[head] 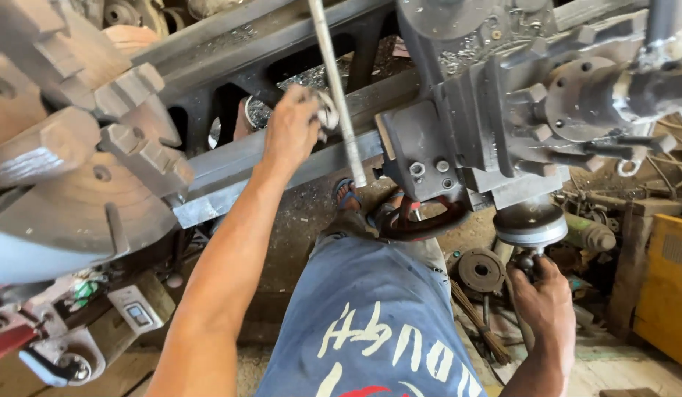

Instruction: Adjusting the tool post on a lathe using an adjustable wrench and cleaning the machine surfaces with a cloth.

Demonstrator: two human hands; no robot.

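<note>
Clamped around a small wad of grey rag, the left hand presses against the near rail of the lathe bed, its grip closed with the fingers curled over the cloth so that the fingertips themselves are hidden. Just beside that hand a long bright steel rod slants down across the bed; its upper end is cut off by the top edge of the view, and whether the rag touches it cannot be told. The right hand is lower and well apart, its grip wrapped shut on the dark handle under a round metal handwheel below the lathe carriage; the handle is mostly covered by the fingers, so its shape is hard to make out. At the left a big rust-brown chuck with stepped jaws fills the frame, and its far side runs out of view. Between the bed rails, metal shavings glint in shadow. The person's blue garment with white lettering blocks much of the floor, and a sandalled foot shows only in part behind the rod's lower end. A red curved crank sits beneath the carriage, half hidden. At the right edge a yellow machine box is cut off, and the cluttered parts around it are too tangled to name.
</note>
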